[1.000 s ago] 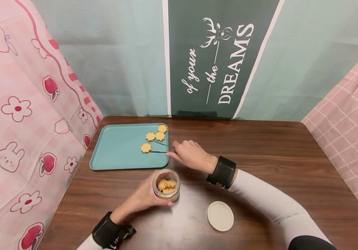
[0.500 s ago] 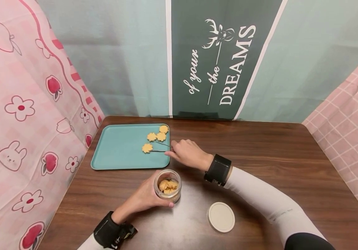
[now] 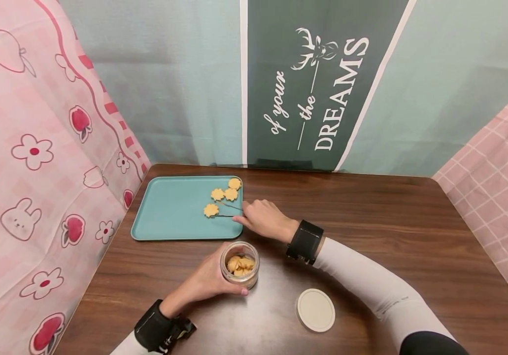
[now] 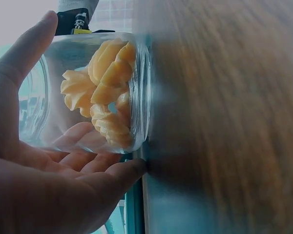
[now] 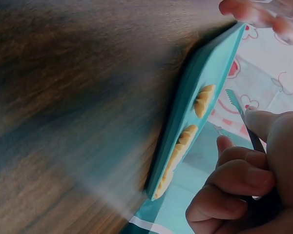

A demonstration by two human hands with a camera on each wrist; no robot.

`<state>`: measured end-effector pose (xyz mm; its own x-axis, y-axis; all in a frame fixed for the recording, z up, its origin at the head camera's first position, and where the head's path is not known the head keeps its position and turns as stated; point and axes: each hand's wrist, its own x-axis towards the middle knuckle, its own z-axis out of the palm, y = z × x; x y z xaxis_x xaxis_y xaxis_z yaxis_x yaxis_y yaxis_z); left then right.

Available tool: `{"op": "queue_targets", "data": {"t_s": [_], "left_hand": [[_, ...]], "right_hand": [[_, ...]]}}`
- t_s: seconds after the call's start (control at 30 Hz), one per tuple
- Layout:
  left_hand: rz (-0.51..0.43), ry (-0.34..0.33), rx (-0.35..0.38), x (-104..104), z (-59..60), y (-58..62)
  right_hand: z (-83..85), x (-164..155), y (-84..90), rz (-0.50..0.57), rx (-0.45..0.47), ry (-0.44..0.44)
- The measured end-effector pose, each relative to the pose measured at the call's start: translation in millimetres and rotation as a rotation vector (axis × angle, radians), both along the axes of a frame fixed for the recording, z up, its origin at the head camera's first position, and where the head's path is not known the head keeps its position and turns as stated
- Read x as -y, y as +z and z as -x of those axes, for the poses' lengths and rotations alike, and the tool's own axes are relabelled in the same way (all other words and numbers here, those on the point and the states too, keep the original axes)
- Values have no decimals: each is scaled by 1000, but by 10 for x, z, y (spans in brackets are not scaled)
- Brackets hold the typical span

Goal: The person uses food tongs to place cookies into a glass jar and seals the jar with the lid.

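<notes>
In the head view my left hand (image 3: 209, 276) grips a clear glass jar (image 3: 251, 282), thumb on the near side. Several ridged yellow cookies (image 3: 239, 265) lie inside it, also seen through the glass in the left wrist view. My right hand (image 3: 264, 218) holds dark tongs (image 3: 224, 216) over the right end of a teal tray (image 3: 169, 209). The tongs' arms are spread, with one tip beside a flower-shaped cookie (image 3: 211, 210). In the right wrist view a serrated tong tip (image 5: 233, 99) shows with nothing between the arms.
More cookies (image 3: 230, 194) sit together at the tray's back right corner. A round cream lid (image 3: 316, 310) lies on the brown wooden table (image 3: 369, 217), right of the jar. Patterned cloths (image 3: 174, 98) hang behind and on both sides.
The tongs and right hand have shifted slightly left over the tray. The left hand and jar keep their place; the head view has turned a little.
</notes>
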<state>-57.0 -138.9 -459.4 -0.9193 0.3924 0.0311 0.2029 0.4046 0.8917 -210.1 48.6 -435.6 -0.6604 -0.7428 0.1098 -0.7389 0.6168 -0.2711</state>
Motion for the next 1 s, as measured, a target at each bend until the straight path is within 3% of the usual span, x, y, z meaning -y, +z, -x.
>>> {"op": "queue_targets", "data": {"t_s": [0.27, 1.0], "left_hand": [[1, 17, 55, 5, -14, 35], [14, 16, 37, 4, -11, 27]], "right_hand": [[42, 65, -47, -5, 24, 7], [98, 167, -175, -27, 27, -4]]}}
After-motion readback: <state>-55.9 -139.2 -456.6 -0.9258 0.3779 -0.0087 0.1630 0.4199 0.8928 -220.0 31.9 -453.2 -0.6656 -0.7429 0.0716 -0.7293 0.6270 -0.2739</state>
